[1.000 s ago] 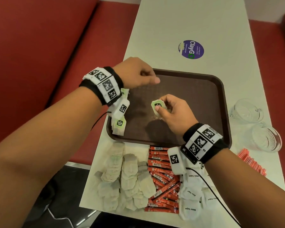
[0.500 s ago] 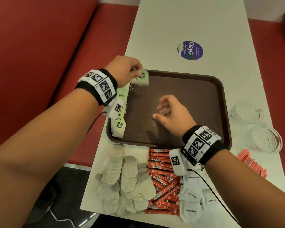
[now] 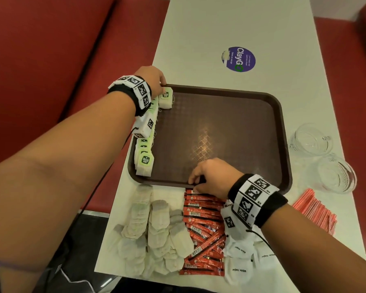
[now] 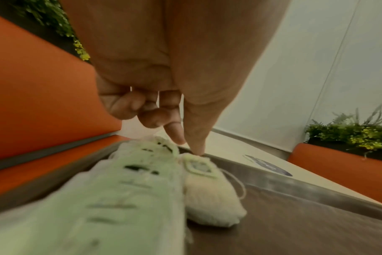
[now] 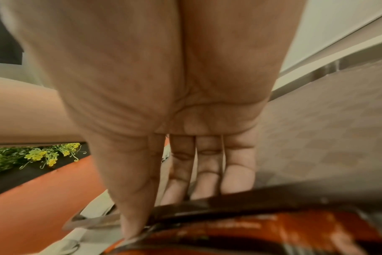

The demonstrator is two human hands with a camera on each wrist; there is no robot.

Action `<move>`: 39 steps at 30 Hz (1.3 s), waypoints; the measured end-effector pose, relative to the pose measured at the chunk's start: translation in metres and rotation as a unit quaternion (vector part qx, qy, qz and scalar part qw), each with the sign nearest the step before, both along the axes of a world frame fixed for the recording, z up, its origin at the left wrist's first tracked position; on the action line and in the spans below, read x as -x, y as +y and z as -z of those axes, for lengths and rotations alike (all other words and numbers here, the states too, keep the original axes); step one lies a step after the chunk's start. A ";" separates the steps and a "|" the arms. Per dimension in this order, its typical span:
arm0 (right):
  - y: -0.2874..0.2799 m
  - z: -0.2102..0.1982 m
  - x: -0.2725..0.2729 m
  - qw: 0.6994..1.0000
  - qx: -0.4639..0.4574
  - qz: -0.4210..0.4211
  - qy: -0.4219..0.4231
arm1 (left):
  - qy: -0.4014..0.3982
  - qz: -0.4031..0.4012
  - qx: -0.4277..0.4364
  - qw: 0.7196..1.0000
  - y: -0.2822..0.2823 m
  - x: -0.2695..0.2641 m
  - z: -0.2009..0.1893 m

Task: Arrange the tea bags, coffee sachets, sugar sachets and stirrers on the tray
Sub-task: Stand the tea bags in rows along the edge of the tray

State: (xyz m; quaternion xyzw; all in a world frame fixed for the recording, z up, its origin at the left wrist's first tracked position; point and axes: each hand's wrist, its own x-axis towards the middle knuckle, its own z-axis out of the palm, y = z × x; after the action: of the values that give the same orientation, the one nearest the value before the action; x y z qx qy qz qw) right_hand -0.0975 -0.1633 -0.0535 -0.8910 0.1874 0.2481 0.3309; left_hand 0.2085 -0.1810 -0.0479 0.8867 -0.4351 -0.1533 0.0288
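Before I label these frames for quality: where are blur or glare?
Head view: sharp, with a glare patch on the brown plastic tray. Left wrist view: nearest green-tagged tea bags blurred. Right wrist view: red coffee sachets smeared.

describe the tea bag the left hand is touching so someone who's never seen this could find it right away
Start at the brown tray on the white table and go to its far left corner. There the left hand touches a single tea bag with a green tag on top. Unlike the overlapping tea bag row along the left rim, it lies alone, just beside the row's far end.
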 end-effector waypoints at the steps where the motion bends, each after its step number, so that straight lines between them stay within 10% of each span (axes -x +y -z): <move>1: 0.000 0.000 0.000 1.000 0.000 -0.002 0.002 | -0.006 -0.004 0.009 1.000 -0.002 0.001 0.000; 8: 0.000 -0.001 -0.001 1.000 0.000 -0.007 0.002 | 0.005 0.088 -0.116 0.989 -0.009 0.014 0.004; 15: 0.001 -0.004 -0.002 1.000 0.009 -0.007 0.009 | 0.029 0.089 -0.062 0.994 0.003 0.020 -0.009; 21: 0.020 -0.015 -0.008 0.998 0.039 -0.029 -0.031 | 0.083 0.124 0.073 0.986 0.075 0.062 -0.057; 39: 0.084 -0.010 -0.013 0.979 0.059 -0.187 -0.051 | 0.112 0.162 -0.052 0.979 0.253 0.129 -0.008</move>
State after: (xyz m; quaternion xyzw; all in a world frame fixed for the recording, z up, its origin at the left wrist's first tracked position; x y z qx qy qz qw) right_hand -0.0845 -0.0789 -0.0435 -0.9397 0.0149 0.2486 0.2343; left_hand 0.0798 0.0722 -0.0401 0.7821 -0.5582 -0.2769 0.0065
